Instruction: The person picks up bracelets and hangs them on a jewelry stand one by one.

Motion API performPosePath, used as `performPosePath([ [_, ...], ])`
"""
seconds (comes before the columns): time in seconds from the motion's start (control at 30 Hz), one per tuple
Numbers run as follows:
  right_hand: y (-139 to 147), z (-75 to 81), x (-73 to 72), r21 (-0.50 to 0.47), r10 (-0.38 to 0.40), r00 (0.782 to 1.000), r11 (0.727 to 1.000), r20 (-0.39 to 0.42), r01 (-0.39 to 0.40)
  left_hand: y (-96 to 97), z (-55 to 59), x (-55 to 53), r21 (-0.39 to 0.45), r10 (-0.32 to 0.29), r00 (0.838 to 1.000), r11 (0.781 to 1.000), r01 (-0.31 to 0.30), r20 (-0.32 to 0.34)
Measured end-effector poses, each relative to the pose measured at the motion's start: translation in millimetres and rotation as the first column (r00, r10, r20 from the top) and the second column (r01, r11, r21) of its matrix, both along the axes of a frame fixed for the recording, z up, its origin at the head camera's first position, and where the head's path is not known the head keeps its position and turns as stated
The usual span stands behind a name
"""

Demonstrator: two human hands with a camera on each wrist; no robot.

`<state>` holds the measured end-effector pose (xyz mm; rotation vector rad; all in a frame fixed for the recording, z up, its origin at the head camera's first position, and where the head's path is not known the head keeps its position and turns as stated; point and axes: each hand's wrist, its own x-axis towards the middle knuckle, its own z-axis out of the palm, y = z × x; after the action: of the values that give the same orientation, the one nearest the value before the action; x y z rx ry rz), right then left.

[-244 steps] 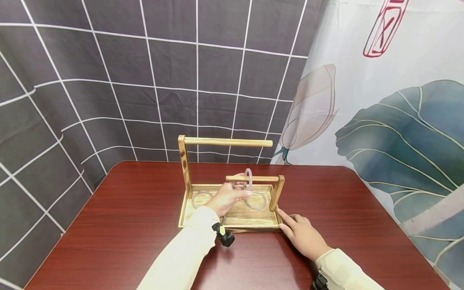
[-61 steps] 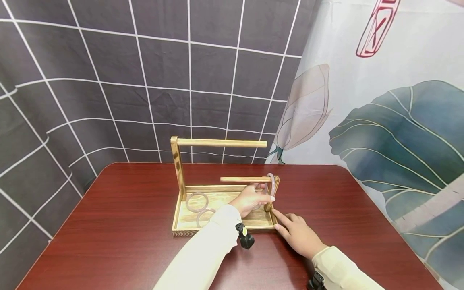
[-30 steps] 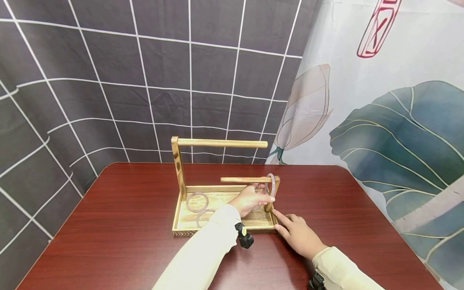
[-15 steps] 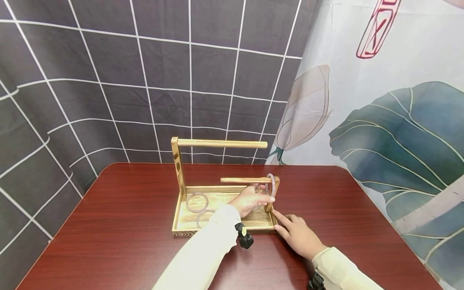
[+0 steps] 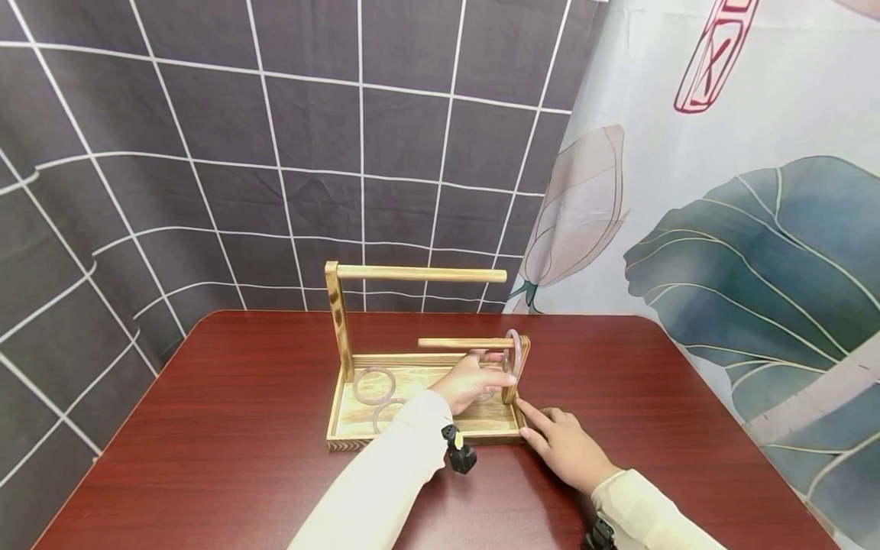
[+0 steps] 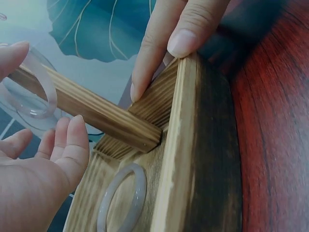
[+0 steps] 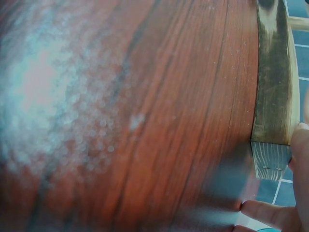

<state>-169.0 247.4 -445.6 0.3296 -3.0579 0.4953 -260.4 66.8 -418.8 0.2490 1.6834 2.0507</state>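
A pale translucent bangle (image 5: 516,353) hangs on the lower bar (image 5: 461,343) of a wooden rack, near its right post. My left hand (image 5: 470,382) is beside it, palm up in the left wrist view. There, the thumb (image 6: 12,58) overlaps the bangle while the fingers (image 6: 72,145) stand apart from it. My right hand (image 5: 567,447) rests with extended fingers against the right end of the rack's tray (image 5: 426,438). Two bangles lie at the tray's left, one of them (image 5: 374,384) fully visible, the other (image 5: 386,412) partly behind the left sleeve. Another bangle (image 6: 123,198) lies below the bar.
A longer upper bar (image 5: 422,273) reaches right from the tall left post (image 5: 338,321). The rack stands on a reddish-brown table (image 5: 227,428). Behind it hang a dark gridded cloth (image 5: 406,137) and a white cloth with printed leaves (image 5: 756,252).
Since the oldest frame, the hanging bangle has gone right along the lower bar to the post, with my left hand beside it. Just now the left thumb drew back slightly. My right hand stays put.
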Motion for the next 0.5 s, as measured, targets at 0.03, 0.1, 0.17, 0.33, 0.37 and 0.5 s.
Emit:
performPosePath([
  [0.03, 0.0, -0.1, 0.0, 0.001, 0.000, 1.000, 1.000, 0.001, 0.000, -1.0, -0.7, -0.1, -0.002, 0.001, 1.000, 1.000, -0.001, 0.002],
  [0.1, -0.1, 0.2, 0.4, 0.002, -0.001, 1.000, 1.000, 0.001, 0.001, -3.3, -1.8, 0.0, -0.009, 0.007, 1.000, 1.000, -0.007, 0.006],
  [0.17, -0.3, 0.9, 1.1, -0.001, 0.000, 1.000, 1.000, -0.001, 0.000, -5.6, -2.6, 0.3, -0.009, 0.014, 1.000, 1.000, -0.014, 0.003],
  [0.33, -0.3, 3.4, 2.8, -0.013, 0.007, 1.000, 1.000, -0.017, -0.007, -10.7, -5.3, 0.2, -0.011, 0.022, 1.000, 1.000, -0.022, -0.015],
  [0.37, -0.2, 3.3, 2.8, -0.013, 0.008, 1.000, 1.000, -0.018, -0.008, -11.7, -5.9, 0.2, -0.012, 0.023, 1.000, 1.000, -0.024, -0.017],
  [0.5, -0.1, 3.0, 2.6, -0.013, 0.008, 1.000, 1.000, -0.012, -0.009, -16.4, -7.2, 0.8, -0.040, 0.033, 0.999, 0.999, -0.035, -0.040],
])
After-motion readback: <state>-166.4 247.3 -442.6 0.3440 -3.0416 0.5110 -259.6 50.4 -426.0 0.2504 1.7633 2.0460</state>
